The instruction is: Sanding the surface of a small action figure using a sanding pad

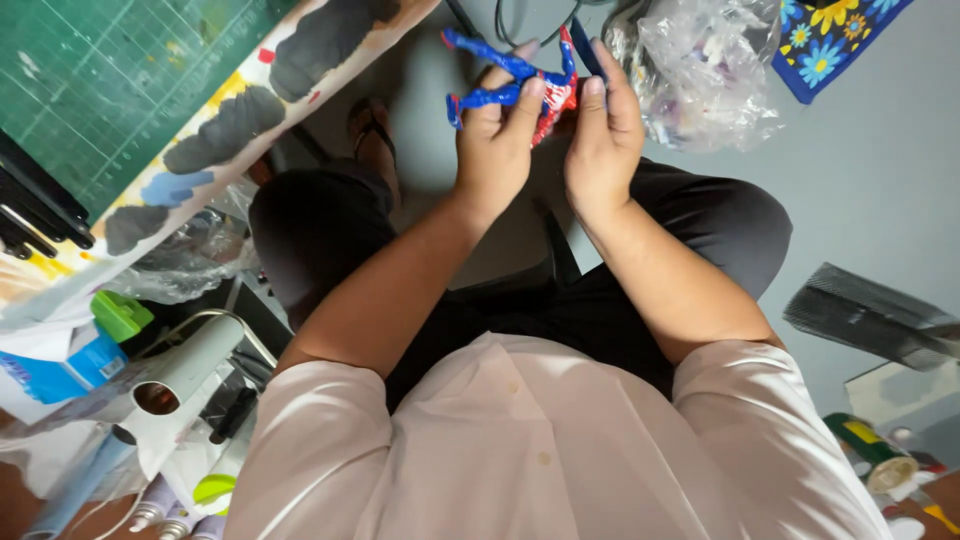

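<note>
Open grey floor (880, 200) lies to the right of the right hand (600, 135), easy passage there. Just beyond the fingers, a crumpled clear plastic bag (700, 70) blocks the way. Left, the paint-smeared board edge (230, 125) crowds the left hand (495, 140). Black-trousered knees (320, 220) close in below.

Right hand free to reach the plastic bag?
Probably not right away: the right hand grips the figure together with the left hand. The bag lies just beside it, nothing between.
</note>
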